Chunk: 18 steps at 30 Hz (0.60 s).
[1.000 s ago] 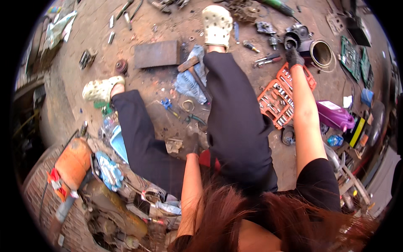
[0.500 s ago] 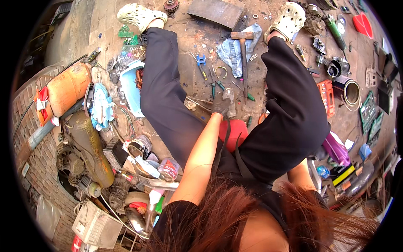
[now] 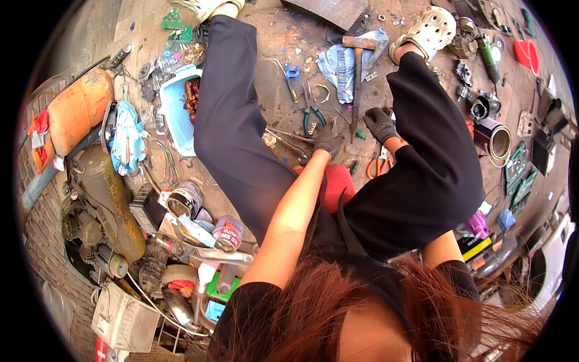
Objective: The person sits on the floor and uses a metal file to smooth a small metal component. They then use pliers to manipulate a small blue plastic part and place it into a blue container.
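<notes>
My left hand [image 3: 327, 143], in a dark knitted glove, is low between my knees with its fingers closed. A narrow greyish piece shows at the fingertips, too small to name. Beside it lie pliers with green and black handles [image 3: 313, 114] and some thin rods [image 3: 288, 134]. My right hand [image 3: 381, 124], also gloved, reaches past the inside of my right leg with fingers somewhat apart and nothing visible in them. Between the hands are a long-handled hammer [image 3: 357, 78] and a green handle [image 3: 360, 134]. Orange-handled pliers [image 3: 377, 168] lie below my right hand.
A denim scrap [image 3: 345, 67] lies under the hammer head, near a dark metal block [image 3: 329, 13]. Left of my leg stand a light-blue tub [image 3: 175, 120], open cans and an orange cylinder [image 3: 81, 105]. Right are a large can [image 3: 500, 134] and circuit boards [image 3: 517, 172].
My right hand has come into view from behind my right leg. My left hand stays low between the knees; the flat grey piece beside it no longer shows broadside. The whole view has shifted slightly.
</notes>
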Each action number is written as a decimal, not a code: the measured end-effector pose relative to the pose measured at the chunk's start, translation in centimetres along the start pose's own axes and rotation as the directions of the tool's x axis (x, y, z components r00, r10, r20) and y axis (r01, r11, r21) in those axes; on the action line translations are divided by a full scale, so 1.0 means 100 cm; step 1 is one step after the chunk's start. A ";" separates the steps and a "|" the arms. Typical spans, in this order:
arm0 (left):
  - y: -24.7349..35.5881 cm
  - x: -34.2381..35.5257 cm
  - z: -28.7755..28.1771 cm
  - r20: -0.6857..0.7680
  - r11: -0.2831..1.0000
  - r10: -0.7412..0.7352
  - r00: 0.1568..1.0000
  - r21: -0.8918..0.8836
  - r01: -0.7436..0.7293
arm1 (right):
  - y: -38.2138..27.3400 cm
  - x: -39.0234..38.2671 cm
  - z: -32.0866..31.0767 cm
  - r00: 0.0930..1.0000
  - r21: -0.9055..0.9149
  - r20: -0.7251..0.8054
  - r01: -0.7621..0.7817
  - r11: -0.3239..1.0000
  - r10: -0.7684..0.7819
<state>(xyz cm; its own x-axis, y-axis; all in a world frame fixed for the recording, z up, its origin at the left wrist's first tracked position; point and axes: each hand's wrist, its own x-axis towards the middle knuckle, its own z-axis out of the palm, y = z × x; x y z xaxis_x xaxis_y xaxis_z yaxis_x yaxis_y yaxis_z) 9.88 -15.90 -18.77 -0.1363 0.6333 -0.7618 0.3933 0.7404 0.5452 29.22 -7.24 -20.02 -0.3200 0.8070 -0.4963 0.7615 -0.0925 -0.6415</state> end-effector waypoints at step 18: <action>-0.010 -0.030 0.032 0.241 0.917 -0.124 0.963 0.398 0.019 | 0.021 -0.019 0.033 0.949 0.063 0.292 -0.147 0.987 0.122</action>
<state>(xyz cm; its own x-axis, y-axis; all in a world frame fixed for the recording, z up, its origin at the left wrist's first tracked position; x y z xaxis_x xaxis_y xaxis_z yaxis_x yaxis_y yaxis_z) 12.77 -19.25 -18.14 0.0391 0.4633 -0.8853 0.7199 0.6013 0.3465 29.62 -10.88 -22.34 -0.3752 0.5837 -0.7201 0.7633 -0.2463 -0.5973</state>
